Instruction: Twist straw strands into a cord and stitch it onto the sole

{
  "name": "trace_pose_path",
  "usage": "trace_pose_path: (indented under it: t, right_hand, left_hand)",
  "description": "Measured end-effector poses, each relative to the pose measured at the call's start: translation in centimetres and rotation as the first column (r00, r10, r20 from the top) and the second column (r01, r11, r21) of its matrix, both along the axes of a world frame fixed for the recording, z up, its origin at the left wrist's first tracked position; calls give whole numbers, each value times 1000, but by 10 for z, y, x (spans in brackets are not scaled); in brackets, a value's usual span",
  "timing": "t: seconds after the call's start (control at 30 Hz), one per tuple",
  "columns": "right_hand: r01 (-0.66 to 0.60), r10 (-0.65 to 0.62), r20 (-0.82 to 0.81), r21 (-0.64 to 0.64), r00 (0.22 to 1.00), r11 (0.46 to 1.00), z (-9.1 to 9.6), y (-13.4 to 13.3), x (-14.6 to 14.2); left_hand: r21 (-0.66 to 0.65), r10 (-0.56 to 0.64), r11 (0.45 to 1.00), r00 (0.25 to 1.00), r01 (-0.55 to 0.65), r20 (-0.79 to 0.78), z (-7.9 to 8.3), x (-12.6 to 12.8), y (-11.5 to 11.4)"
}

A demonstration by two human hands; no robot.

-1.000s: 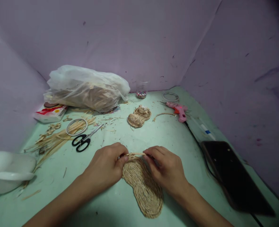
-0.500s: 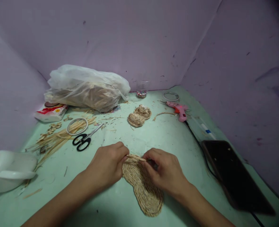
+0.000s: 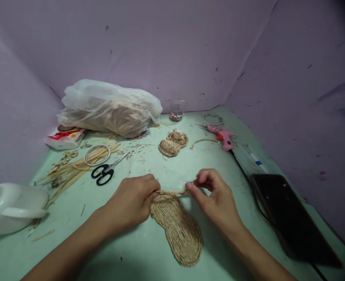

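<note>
A sole-shaped piece of coiled straw cord (image 3: 180, 230) lies on the green table in front of me, wide at both ends and narrower in the middle. My left hand (image 3: 139, 199) is closed on its upper left edge, fingers pinching the cord there. From that spot a short length of straw cord (image 3: 174, 192) runs along the top edge to the right. My right hand (image 3: 212, 193) pinches the cord's end between thumb and fingertips, just beyond the sole's upper right. Beyond my hands sits a smaller coiled straw piece (image 3: 174, 143).
A pink glue gun (image 3: 225, 137) with a black cable and a dark phone-like device (image 3: 292, 218) lie right. Scissors (image 3: 105, 173), a tape ring (image 3: 97, 155), straw strips (image 3: 70, 171) and a white jug (image 3: 14, 210) are left. Behind stand a plastic bag (image 3: 111, 109) and a bead cup (image 3: 176, 111).
My right hand has moved right and slightly up, away from the sole's surface, drawing the cord's end out along the top edge. My left hand keeps its pinch in nearly the same place.
</note>
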State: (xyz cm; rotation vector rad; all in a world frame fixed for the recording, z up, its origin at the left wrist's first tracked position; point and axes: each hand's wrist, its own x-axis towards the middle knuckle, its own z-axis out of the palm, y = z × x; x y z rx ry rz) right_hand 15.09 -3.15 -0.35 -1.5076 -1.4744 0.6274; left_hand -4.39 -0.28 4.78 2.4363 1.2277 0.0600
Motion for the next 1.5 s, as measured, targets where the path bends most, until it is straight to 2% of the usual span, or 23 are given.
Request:
trace_pose_path:
  t: [0.07,0.13,0.2,0.33,0.4,0.5,0.53,0.6,0.63,0.67,0.7,0.73,0.77,0.8,0.97,1.1,1.2,1.27,1.33,1.4,1.5]
  right_hand:
    - [-169,173,76,-60,982,984,1,0,-1]
    - [-268,271,152,-36,951,963,3,-2,-3]
    - [-223,215,170,27,962,974,4,-4,-4]
    - [27,-30,68,43,997,999,4,-1,1]
    - [39,-40,65,16,997,999,2,3,5]
    - [-31,31,94,-4,995,1000,0,5,9]
    - [-16,14,97,18,995,1000,1,4,9]
    - [32,-47,95,153,994,988,5,0,7]
    - [9,-35,105,236,994,972,8,-3,6]
    - [-85,44,137,310,990,947,11,-6,4]
    - [-235,176,193,342,965,910,13,-9,2]
    - [-393,319,256,331,912,858,14,-11,-1]
    - [-493,409,301,306,862,814,14,-13,-4]
    - [-531,436,329,299,838,793,12,-13,-6]
    - [-411,313,323,306,893,859,1,-9,-12]
    - [-453,390,337,134,857,881,3,-9,-13]
    - [-409,407,169,-24,898,912,6,-11,-15]
    - [-358,347,-100,-139,933,923,6,-10,-16]
    - [-360,245,-386,-260,889,896,6,-8,-17]
    - [-393,138,-584,-336,800,856,5,-6,-17]
    - [-392,23,-681,-392,732,832,3,-5,-19]
  left_hand:
    - [2,22,1000,1000,-22,16,0,-1,0]
    - [4,33,999,999,-33,26,0,-1,0]
    - [4,45,999,998,-46,32,0,-2,0]
    - [-7,53,999,996,-53,67,1,-3,2]
    - [-19,47,999,994,-45,94,2,-4,2]
    - [-44,54,998,992,-50,112,4,-4,2]
    - [-51,64,997,992,-59,111,4,-4,2]
    - [-55,98,994,990,-93,105,4,-4,2]
    - [-52,119,992,988,-114,100,4,-4,2]
    - [-46,138,990,986,-134,95,3,-3,2]
    - [-38,153,988,984,-150,92,3,-3,2]
    - [-34,162,987,983,-160,88,2,-3,2]
    - [-30,167,986,982,-165,85,2,-3,2]
    - [-29,166,986,983,-164,83,1,-3,1]
    - [-48,110,993,989,-106,97,0,-1,-1]
    - [-84,93,993,986,-82,136,-2,0,-3]
    - [-65,133,990,970,-122,202,-3,2,-3]
    - [-27,167,986,952,-165,258,-4,4,-4]
    - [-20,183,982,935,-186,305,-3,5,-6]
    - [-37,186,982,924,-185,333,-3,6,-7]
    - [26,189,976,903,-215,385,-1,5,-10]
